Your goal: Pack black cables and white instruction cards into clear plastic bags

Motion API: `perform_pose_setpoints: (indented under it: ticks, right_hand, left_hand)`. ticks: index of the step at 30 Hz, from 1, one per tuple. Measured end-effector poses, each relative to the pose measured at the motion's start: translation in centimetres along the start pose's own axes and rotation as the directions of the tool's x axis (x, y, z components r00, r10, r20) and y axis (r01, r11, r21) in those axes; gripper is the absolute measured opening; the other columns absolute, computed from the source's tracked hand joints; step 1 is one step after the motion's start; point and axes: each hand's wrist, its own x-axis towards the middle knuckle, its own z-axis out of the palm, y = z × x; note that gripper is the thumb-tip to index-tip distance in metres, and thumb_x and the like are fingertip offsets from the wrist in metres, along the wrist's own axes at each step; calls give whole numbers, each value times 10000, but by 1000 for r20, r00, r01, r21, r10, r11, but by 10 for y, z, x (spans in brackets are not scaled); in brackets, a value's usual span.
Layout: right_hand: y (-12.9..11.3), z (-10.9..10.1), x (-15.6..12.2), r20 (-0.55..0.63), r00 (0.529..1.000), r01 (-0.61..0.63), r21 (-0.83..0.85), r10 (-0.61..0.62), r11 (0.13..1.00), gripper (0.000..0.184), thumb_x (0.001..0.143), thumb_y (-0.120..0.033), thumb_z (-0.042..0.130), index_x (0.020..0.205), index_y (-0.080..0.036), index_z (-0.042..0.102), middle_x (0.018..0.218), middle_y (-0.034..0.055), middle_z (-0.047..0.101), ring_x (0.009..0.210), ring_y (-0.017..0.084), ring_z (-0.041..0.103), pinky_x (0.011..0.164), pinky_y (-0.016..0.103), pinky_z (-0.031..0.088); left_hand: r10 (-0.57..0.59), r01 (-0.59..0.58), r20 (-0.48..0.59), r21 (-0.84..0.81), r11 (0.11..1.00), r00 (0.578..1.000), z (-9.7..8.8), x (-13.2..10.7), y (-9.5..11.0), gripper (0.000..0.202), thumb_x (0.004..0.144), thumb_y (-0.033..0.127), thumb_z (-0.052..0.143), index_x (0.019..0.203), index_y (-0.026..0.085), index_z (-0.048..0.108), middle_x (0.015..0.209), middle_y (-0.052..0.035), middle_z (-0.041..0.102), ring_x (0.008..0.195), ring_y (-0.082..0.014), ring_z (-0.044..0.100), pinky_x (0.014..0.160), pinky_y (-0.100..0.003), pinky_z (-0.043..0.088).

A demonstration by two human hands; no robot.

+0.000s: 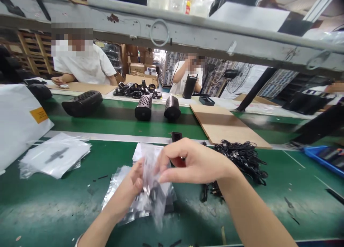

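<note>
A transparent plastic bag (155, 195) hangs upright between my hands, partly blurred, with something dark and cable-like inside its lower part. My left hand (135, 179) grips the bag's left side between thumb and fingers. On the other side, my right hand (185, 163) has its fingers and thumb closed on the bag's upper edge. Beneath them lies a pile of flat plastic bags (118, 189), with white printed paper (137, 152) just behind. A heap of black cables (242, 157) is to the right of my right hand, partly hidden by my wrist.
More plastic bags (57, 154) lie left, beside a large white bag (18, 121). Black perforated speaker-like devices (143, 107) and a cardboard sheet (228, 127) rest on the green belt behind. A blue tray (325, 161) stands right. Co-workers sit opposite, below a metal shelf beam (188, 32).
</note>
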Motion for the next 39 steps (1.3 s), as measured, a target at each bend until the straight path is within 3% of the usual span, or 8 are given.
perform_pose_setpoints:
  ticks: [5, 11, 15, 18, 21, 24, 34, 39]
  right_hand:
    - [4, 0, -27, 37, 991, -128, 30, 127, 991, 123, 757, -266, 621, 708, -156, 646, 635, -21, 584, 539, 79, 481, 505, 184, 383]
    - [19, 12, -60, -120, 968, -224, -17, 221, 974, 109, 774, -292, 593, 722, -229, 666, 682, -6, 632, 653, 138, 558, 628, 250, 448]
    - [42, 37, -73, -491, 809, -263, 187, 322, 946, 363, 708, -282, 652, 1059, -239, 569, 1005, 51, 613, 852, 180, 560, 724, 294, 464]
    - [62, 63, -71, -478, 748, -338, 323, 460, 884, 628, 639, -245, 709, 1215, -245, 460, 1103, 49, 579, 912, 183, 540, 798, 310, 446]
    - [76, 83, -61, -457, 718, -375, 383, 526, 844, 223, 769, -287, 584, 967, -194, 631, 853, 13, 637, 774, 153, 551, 738, 283, 435]
    - [82, 91, -53, -466, 709, -335, 438, 529, 834, 323, 863, -359, 432, 811, -156, 678, 695, 10, 617, 699, 143, 545, 663, 262, 422]
    - [83, 91, -50, -587, 700, -230, 352, 406, 907, 241, 812, -176, 495, 925, -240, 699, 932, 18, 703, 877, 179, 628, 808, 321, 474]
    - [86, 91, -51, -601, 738, -168, 275, 306, 947, 347, 775, -62, 444, 887, -258, 708, 907, -3, 707, 857, 153, 638, 783, 289, 497]
  left_hand:
    - [-85, 88, 201, -7, 996, 976, 14, -6, -7, 389, 614, 464, 720, 864, 187, 612, 733, -11, 605, 689, -157, 548, 634, -248, 430]
    - [14, -23, 33, 288, 957, 999, 19, -11, -7, 225, 763, 383, 590, 637, 198, 613, 612, 25, 497, 579, -109, 428, 532, -203, 360]
    - [104, -41, -132, 411, 911, 986, 19, -10, -6, 243, 755, 423, 571, 656, 210, 633, 650, 11, 570, 589, -127, 476, 529, -210, 389]
    - [113, 7, -250, 433, 901, 962, 19, -9, -5, 262, 729, 458, 581, 707, 209, 658, 678, 3, 626, 621, -149, 529, 544, -217, 421]
    - [104, 57, -372, 396, 916, 922, 19, -9, -4, 329, 720, 502, 570, 776, 195, 675, 697, -5, 651, 658, -170, 569, 561, -229, 448]
    - [101, 76, -418, 386, 919, 903, 15, -8, -5, 401, 734, 543, 531, 842, 184, 673, 728, -21, 663, 685, -182, 592, 591, -247, 467]
    - [152, 50, -299, 575, 817, 942, -8, 0, -3, 269, 679, 467, 621, 757, 220, 691, 848, -45, 695, 798, -218, 612, 713, -295, 497]
    - [56, 91, -325, 421, 903, 944, -18, -1, 4, 354, 680, 499, 618, 849, 193, 674, 881, -72, 691, 851, -241, 617, 748, -318, 496]
